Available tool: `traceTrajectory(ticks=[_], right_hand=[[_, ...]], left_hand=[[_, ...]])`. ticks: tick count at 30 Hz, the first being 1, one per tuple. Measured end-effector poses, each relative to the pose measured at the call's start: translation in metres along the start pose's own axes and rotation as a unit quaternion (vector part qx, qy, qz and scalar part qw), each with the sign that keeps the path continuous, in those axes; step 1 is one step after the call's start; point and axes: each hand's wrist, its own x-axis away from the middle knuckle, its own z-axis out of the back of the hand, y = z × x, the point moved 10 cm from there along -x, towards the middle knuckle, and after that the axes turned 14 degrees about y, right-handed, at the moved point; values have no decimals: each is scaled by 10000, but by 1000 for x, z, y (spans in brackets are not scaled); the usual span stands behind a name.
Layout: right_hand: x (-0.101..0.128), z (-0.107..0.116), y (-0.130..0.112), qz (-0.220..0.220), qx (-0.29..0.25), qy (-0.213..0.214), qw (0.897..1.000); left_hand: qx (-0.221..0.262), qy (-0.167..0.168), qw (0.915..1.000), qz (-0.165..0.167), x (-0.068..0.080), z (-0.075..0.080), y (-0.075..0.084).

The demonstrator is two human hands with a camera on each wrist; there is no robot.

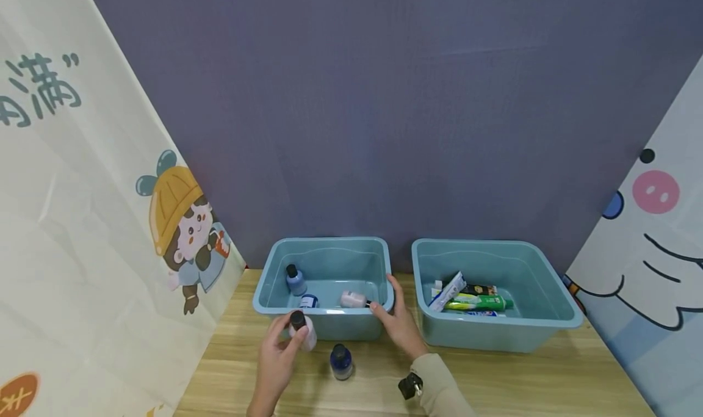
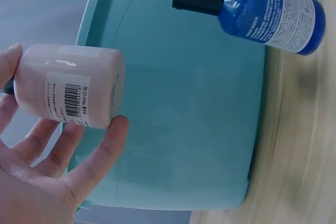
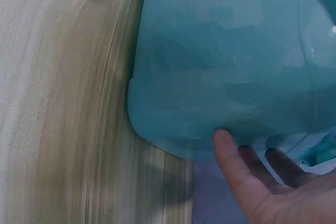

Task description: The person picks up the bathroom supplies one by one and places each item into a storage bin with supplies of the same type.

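My left hand [image 1: 285,339] holds a pale pink bottle [image 1: 305,333] with a black cap just in front of the left teal bin [image 1: 324,246]. The left wrist view shows that bottle [image 2: 68,85] pinched between thumb and fingers, barcode label facing out. A dark blue bottle [image 1: 341,361] with a black cap stands on the wooden table close by, also seen lying across the left wrist view [image 2: 268,6]. My right hand [image 1: 396,316] holds the bin's front right corner, its thumb [image 3: 226,145] against the outer wall [image 3: 220,66]. Inside the bin are a blue bottle [image 1: 296,281], a small bottle [image 1: 309,300] and a pink bottle [image 1: 353,298] on its side.
A second teal bin [image 1: 549,310] stands to the right with several toothpaste tubes [image 1: 475,303] in it. Printed cartoon banners [image 1: 82,234] flank both sides and a purple wall closes the back. Bare wooden tabletop [image 1: 538,380] lies in front of the bins.
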Motion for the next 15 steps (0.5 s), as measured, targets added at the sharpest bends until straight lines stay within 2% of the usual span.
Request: traceTrajectory(ticks=[5, 15], right_hand=[[0, -2, -1, -32, -78, -19, 10000], [-1, 0, 1, -39, -48, 8, 10000]], left_hand=[[6, -26, 9999, -143, -4, 4, 6], [-163, -128, 9998, -69, -12, 4, 9]])
